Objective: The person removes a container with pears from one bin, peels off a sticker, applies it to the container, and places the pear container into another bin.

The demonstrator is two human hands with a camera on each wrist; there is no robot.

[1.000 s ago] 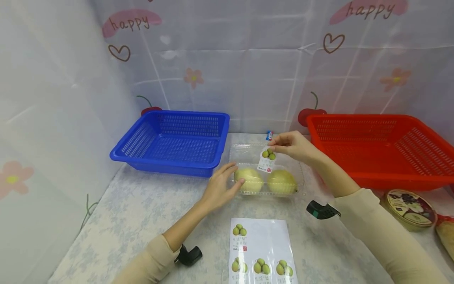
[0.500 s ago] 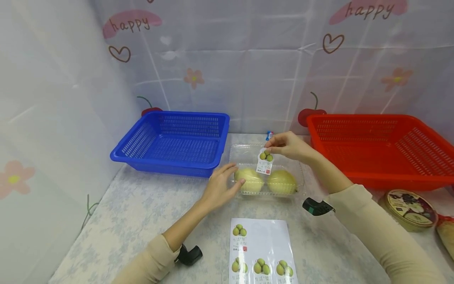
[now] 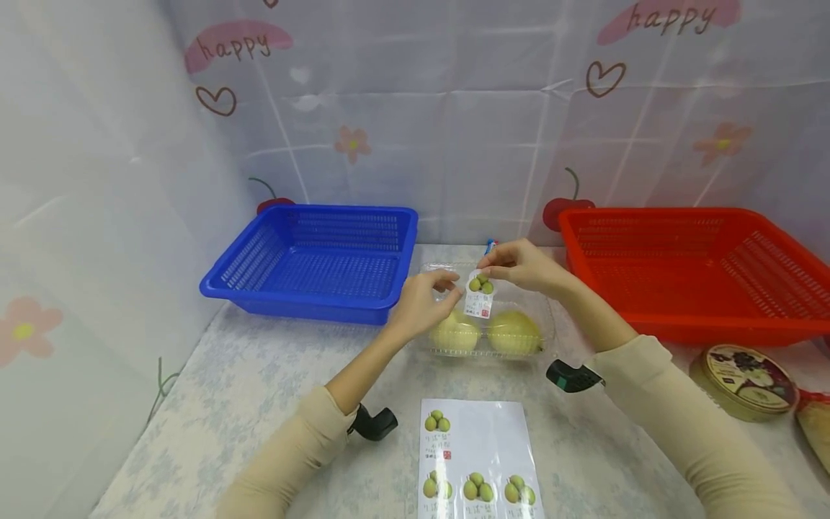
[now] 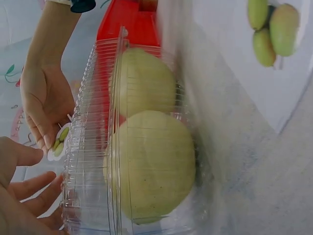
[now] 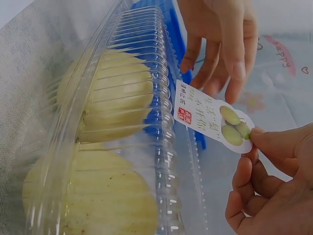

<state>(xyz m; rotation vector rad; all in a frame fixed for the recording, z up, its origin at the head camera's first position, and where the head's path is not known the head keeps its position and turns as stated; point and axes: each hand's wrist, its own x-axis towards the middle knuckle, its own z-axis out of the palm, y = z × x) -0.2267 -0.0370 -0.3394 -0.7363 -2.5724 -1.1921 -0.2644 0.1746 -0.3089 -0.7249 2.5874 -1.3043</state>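
Observation:
My right hand (image 3: 521,268) pinches the top of a white pear sticker (image 3: 480,297) between thumb and fingertips. Printed green pears and writing show on the sticker (image 5: 215,117) in the right wrist view. It hangs over a clear plastic clamshell box (image 4: 90,117) with two yellow-green pears (image 3: 514,334) inside. My left hand (image 3: 420,303) hovers above the box's left part, close to the sticker, its fingers loosely bent and apart from the thumb. In the right wrist view the left hand (image 5: 222,39) is right beside the sticker's edge; whether it touches is unclear.
A blue basket (image 3: 311,303) stands behind on the left, a red basket (image 3: 707,321) on the right. A sticker sheet (image 3: 480,447) lies in front. Right of my arm sit a round tin (image 3: 748,378) and a bag (image 3: 815,429). A small blue packet (image 3: 491,245) lies behind.
My left hand has lifted off the box's left side and moved up and right towards the sticker. My right hand has shifted slightly left with the sticker.

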